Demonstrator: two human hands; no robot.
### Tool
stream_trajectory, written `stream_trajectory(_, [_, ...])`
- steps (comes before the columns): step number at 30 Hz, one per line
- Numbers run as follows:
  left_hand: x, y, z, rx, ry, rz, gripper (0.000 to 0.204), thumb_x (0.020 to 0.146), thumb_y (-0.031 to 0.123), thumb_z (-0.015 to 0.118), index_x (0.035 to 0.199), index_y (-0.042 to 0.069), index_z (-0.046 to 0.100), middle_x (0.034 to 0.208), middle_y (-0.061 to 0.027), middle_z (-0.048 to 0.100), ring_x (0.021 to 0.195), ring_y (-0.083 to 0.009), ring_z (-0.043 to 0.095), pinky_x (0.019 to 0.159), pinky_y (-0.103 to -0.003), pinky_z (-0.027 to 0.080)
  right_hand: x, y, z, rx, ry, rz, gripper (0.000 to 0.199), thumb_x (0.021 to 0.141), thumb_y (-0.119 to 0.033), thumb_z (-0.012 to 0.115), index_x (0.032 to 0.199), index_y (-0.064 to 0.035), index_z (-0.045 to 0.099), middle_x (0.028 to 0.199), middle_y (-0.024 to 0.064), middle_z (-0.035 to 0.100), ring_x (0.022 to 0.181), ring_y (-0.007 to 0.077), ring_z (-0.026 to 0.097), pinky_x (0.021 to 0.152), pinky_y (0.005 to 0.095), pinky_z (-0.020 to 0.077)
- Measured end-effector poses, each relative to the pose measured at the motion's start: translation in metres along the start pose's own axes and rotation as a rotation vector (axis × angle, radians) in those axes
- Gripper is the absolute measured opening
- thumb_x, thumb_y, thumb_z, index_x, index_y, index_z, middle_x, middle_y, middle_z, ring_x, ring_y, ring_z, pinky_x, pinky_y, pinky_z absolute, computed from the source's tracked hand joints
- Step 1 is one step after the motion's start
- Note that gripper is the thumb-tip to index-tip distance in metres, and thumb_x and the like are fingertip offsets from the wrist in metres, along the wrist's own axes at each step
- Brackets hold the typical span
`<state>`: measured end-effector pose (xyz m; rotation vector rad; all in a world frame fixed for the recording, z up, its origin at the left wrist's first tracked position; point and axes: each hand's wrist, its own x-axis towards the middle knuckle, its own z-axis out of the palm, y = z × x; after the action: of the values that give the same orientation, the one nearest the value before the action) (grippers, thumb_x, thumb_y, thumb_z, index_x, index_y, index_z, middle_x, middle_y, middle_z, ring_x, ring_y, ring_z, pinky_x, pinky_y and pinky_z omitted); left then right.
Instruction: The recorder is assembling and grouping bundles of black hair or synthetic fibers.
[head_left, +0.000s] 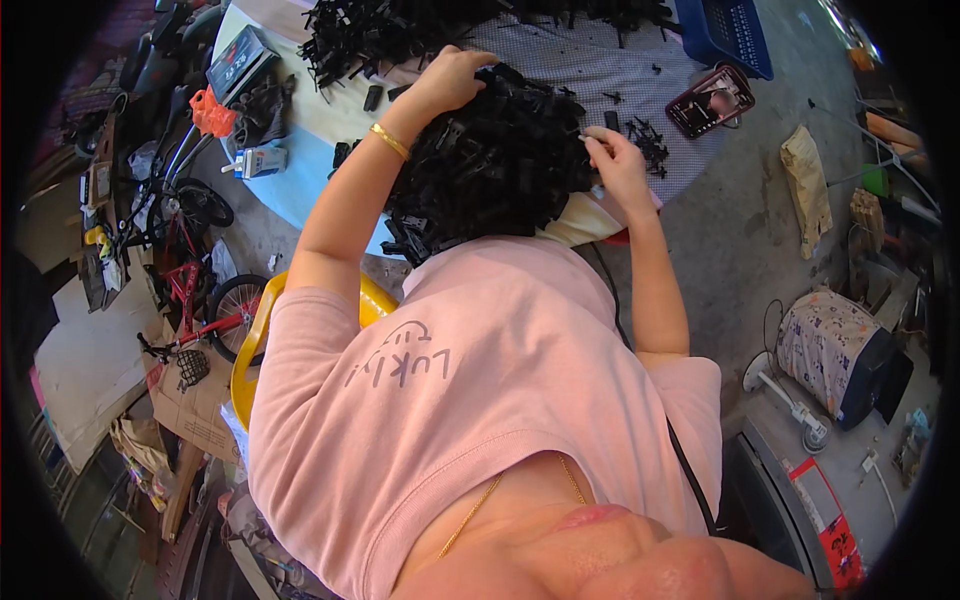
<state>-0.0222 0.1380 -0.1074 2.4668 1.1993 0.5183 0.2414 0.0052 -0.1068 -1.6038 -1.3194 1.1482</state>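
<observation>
**Heap of black plastic parts held at the bench edge**

My left hand (pixel 452 80) rests clenched on top of the heap of black plastic parts (pixel 495 160); my right hand (pixel 615 160) pinches one piece at its side. The heap overhangs the bench (pixel 300 190) edge. A careless tug could, I judge, spill parts to the floor.

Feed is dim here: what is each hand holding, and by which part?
Left hand rests on top of the black plastic-parts bundle; right hand pinches a strand at its right edge.
</observation>
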Motion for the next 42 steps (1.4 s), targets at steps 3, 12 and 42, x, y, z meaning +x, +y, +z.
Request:
stream_trajectory(3, [0.013, 0.020, -0.008, 0.061, -0.173, -0.058, 0.040, 0.073, 0.008, 0.063, 0.112, 0.011, 0.055, 0.091, -0.0126, 0.063, 0.092, -0.0297, 0.057, 0.086, -0.043, 0.041, -0.012, -0.019, 0.004, -0.127, 0.036, -0.073, 0.023, 0.082, -0.012, 0.059, 0.101, -0.0001, 0.062, 0.071, 0.0017, 0.061, 0.060, 0.0060, 0.053, 0.057, 0.0196, 0.0436])
stream_trajectory(12, [0.006, 0.064, -0.030, -0.034, 0.268, 0.035, 0.035, 0.080, 0.005, 0.056, 0.114, 0.008, 0.054, 0.084, -0.0112, 0.059, 0.080, -0.0240, 0.061, 0.078, -0.035, 0.045, -0.039, -0.081, 0.013, -0.126, 0.104, -0.341, 0.027, 0.075, -0.010, 0.069, 0.099, 0.0006, 0.061, 0.075, 0.0030, 0.063, 0.061, 0.0054, 0.054, 0.054, 0.0185, 0.0431])
stream_trajectory(42, [-0.058, 0.165, -0.053, -1.033, 0.093, -0.226, 0.022, 0.086, -0.005, 0.046, 0.107, -0.003, 0.041, 0.115, -0.0139, 0.053, 0.099, -0.0165, 0.056, 0.087, -0.028, 0.046, -0.045, -0.119, 0.014, 0.262, -0.110, -0.129, 0.015, 0.086, -0.013, 0.057, 0.087, 0.0005, 0.062, 0.067, -0.0016, 0.059, 0.057, 0.0025, 0.049, 0.053, 0.0151, 0.0398])
